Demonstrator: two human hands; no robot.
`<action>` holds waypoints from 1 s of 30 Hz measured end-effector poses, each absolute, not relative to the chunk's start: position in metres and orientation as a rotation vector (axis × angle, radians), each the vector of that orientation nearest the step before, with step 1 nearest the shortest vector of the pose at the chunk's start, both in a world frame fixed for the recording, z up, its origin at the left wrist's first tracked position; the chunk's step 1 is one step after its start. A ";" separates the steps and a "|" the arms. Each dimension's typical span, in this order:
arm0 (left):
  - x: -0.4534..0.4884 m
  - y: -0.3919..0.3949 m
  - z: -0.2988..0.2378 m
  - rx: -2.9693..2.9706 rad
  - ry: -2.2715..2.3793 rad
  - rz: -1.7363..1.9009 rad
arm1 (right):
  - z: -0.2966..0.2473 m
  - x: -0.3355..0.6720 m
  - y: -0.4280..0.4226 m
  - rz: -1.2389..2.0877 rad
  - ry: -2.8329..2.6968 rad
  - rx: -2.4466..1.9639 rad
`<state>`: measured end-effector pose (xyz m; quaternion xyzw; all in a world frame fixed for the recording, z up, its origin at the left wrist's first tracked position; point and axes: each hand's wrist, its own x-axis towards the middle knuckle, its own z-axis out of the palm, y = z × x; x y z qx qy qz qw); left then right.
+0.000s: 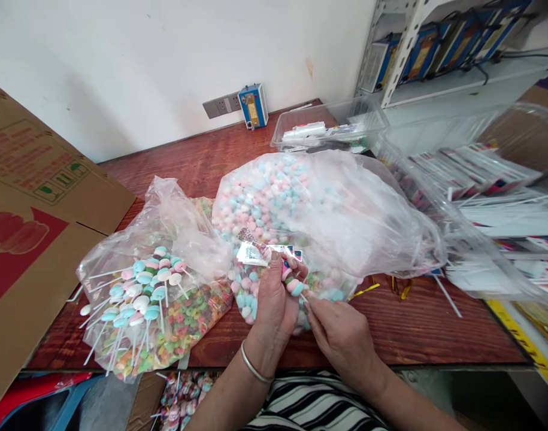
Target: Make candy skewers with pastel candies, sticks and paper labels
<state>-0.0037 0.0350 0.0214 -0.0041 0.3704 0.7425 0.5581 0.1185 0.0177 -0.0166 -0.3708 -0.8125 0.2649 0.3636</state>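
Observation:
My left hand [276, 296] is closed around a small printed wrapper [252, 254] with a shiny, crinkled top end. From its lower end shows a candy skewer [294, 287] with pink, white and blue pieces, part of it hidden by the fingers. My right hand [341, 326] pinches the skewer's white stick just below the candy. Behind both hands lies a large clear bag of pink, white and blue candies [265, 197]. To the left, a pile of candy skewers [143, 290] rests on a clear bag of colourful ring-shaped pieces [193, 317].
A cardboard box [35, 209] stands at the left edge. Clear plastic bins [462, 221] with white sticks and printed packets are on the right. Gold ties [406, 290] lie on the wooden table [417, 335]. A blue device [253, 108] stands by the wall.

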 end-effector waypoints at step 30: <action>0.004 0.033 0.024 0.085 0.938 1.679 | -0.012 0.120 0.028 0.747 -2.079 -1.009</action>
